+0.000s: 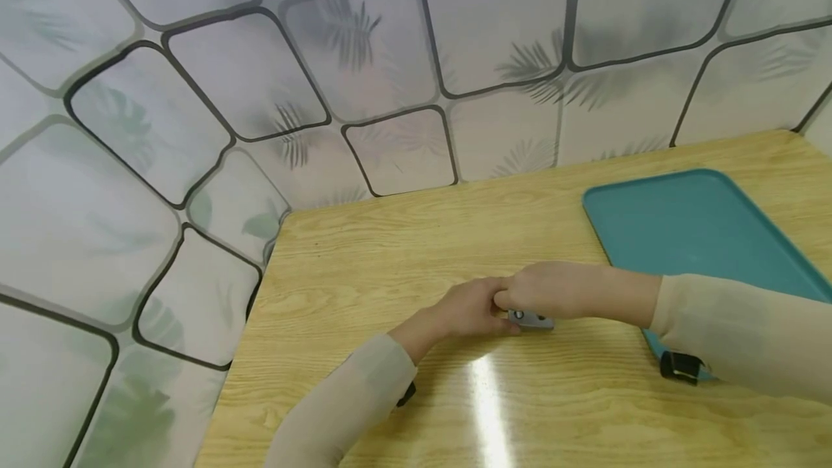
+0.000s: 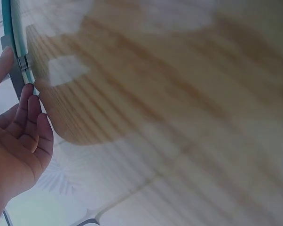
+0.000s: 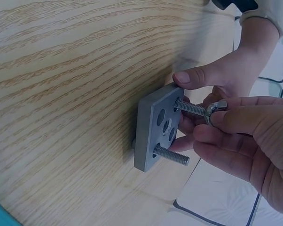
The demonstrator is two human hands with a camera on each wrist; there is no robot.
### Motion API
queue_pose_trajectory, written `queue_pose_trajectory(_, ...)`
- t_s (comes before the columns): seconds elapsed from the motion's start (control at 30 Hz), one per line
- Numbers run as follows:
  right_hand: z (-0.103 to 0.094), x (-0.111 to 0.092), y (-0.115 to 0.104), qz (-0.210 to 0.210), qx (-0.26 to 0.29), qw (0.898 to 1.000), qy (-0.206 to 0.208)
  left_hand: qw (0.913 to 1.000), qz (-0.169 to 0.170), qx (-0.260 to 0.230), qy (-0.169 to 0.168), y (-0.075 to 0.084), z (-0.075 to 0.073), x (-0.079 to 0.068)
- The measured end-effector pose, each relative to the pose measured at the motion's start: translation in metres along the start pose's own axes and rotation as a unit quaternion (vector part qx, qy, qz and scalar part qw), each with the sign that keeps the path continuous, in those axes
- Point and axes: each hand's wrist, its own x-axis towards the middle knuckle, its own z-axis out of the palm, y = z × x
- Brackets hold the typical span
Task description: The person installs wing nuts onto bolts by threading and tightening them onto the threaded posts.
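Observation:
A grey metal plate (image 3: 148, 129) with several holes stands on edge at the table in the right wrist view. Two threaded bolts stick out of its face; the lower bolt (image 3: 172, 155) has a bare end. My left hand (image 1: 469, 309) grips the plate, thumb on one edge and fingers behind it. With thumb and forefinger, my right hand (image 1: 552, 287) pinches a shiny nut (image 3: 220, 104), seemingly a wing nut, at the end of the upper bolt (image 3: 191, 108). In the head view, the hands hide most of the plate.
A teal tray (image 1: 682, 230) lies on the right side of the wood-grain table (image 1: 364, 258), partly under my right forearm. A patterned wall covering (image 1: 390, 63) borders the table at the back and left. Light glares off the table's front part.

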Motion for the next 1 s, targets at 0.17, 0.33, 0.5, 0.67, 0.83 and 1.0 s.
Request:
queue_pose_trajectory(0.17, -0.0005, 0.0003, 0.0001, 0.006, 0.008, 1.000, -0.006, 1.0000, 0.001, 0.001, -0.002, 0.0002, -0.0007, 0.0001)
queue_pose_trajectory(0.33, -0.0002, 0.0004, 0.0004, 0.004, 0.003, 1.000, -0.005, 1.0000, 0.000, 0.003, -0.003, 0.0025, -0.0013, -0.0001)
queue_pose_trajectory(0.5, 0.0019, 0.0025, 0.0000, 0.008, -0.008, 1.000, 0.001, 0.9998, -0.016, -0.005, -0.005, 0.0037, -0.0017, -0.0014)
queue_pose_trajectory(0.67, 0.0025, 0.0029, -0.0004, 0.010, 0.007, 1.000, 0.003, 0.9998, -0.013, -0.015, -0.005, 0.0033, -0.0020, -0.0023)
queue_pose_trajectory(0.83, 0.0026, 0.0013, 0.0007, 0.013, 0.031, 0.999, 0.004, 1.0000, -0.002, -0.005, -0.003, 0.0027, -0.0012, 0.0001)
queue_pose_trajectory(1.0, 0.0032, -0.0004, 0.0023, 0.013, 0.030, 0.999, 0.000, 1.0000, -0.006, -0.001, 0.002, 0.0025, -0.0001, 0.0010)
